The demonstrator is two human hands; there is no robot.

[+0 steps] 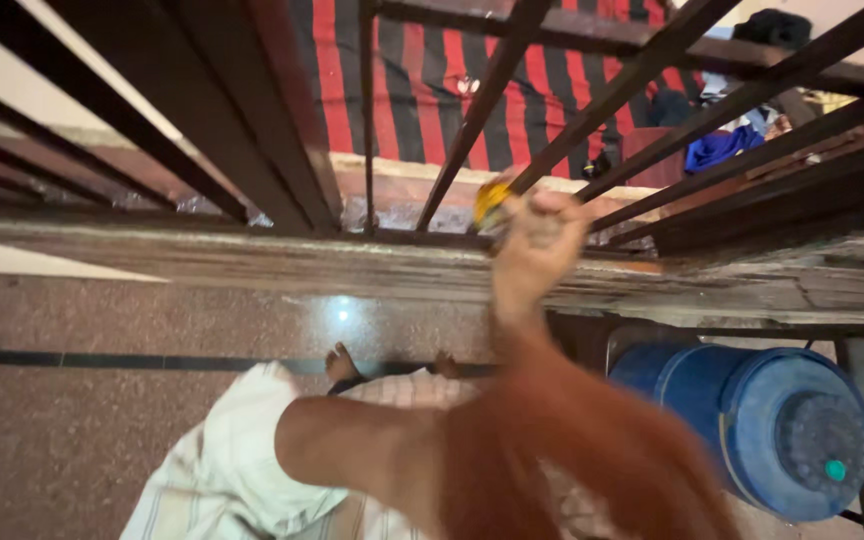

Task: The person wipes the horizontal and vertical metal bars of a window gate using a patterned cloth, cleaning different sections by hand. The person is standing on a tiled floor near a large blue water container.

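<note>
yellow object (492, 203) gripped in right hand (537, 250) | arm raised, fist clenched against dark window bar (552, 150) | left hand unseen

Right arm: I see my arm, bare, run up from the lower edge at about 6 o'clock toward the middle of the frame, blurred near the camera.
Right wrist: I hold it nearly straight, pointing toward 12 o'clock.
Right hand (537, 245): my fingers are curled into a closed fist, knuckles uppermost, a little right of frame centre.
Right grip: I can make out something yellow at the 10 o'clock side of my fist, pinched in my fingers.
Left arm: my bare upper arm or elbow sits at about 7 o'clock, bent.
Left hand: out of the frame.
</note>
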